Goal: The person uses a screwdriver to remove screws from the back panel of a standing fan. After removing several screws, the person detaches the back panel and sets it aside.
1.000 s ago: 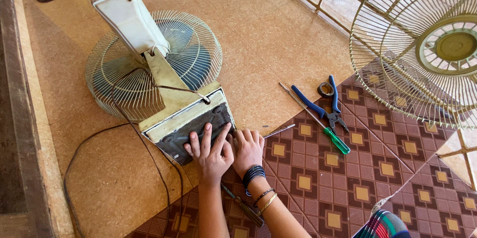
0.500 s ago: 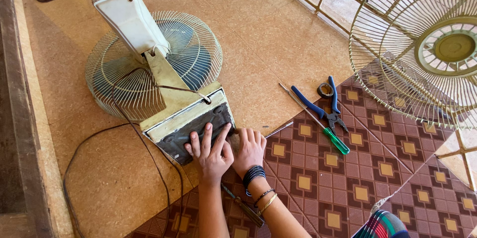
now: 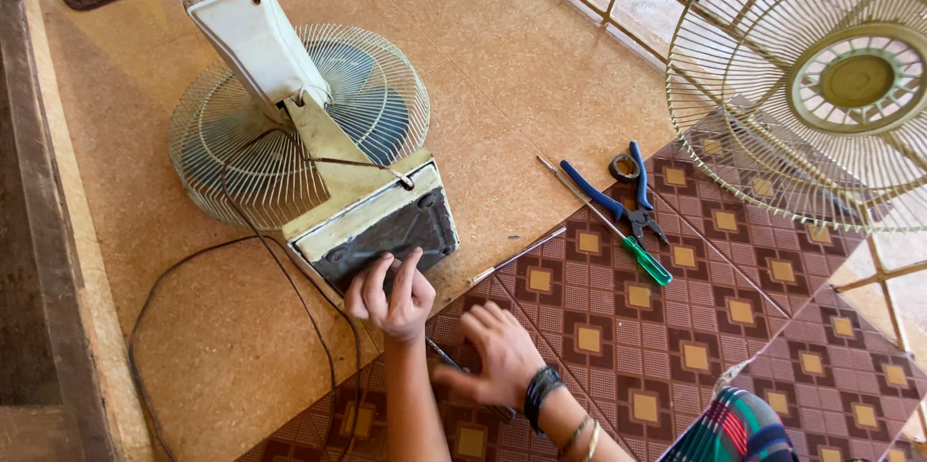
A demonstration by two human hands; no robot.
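A cream table fan (image 3: 290,124) lies face down on the tan floor, its square base (image 3: 386,230) tipped toward me with the dark underside showing. My left hand (image 3: 391,293) rests on the lower edge of that underside, fingertips pressing on the dark plate. My right hand (image 3: 497,356), with dark bands on the wrist, lies lower on the patterned brown mat (image 3: 695,356), fingers spread over a thin dark tool (image 3: 444,354) that sticks out beside it. The hand is slightly blurred and hides most of the tool.
Blue-handled pliers (image 3: 618,196), a green-handled screwdriver (image 3: 642,259) and a thin metal rod (image 3: 517,254) lie on the mat's edge to the right. A loose fan guard (image 3: 821,85) stands at the far right. The fan's black cord (image 3: 193,259) loops left.
My right hand has left the fan base and moved down and right onto the mat over the dark tool. My left hand stays on the base.
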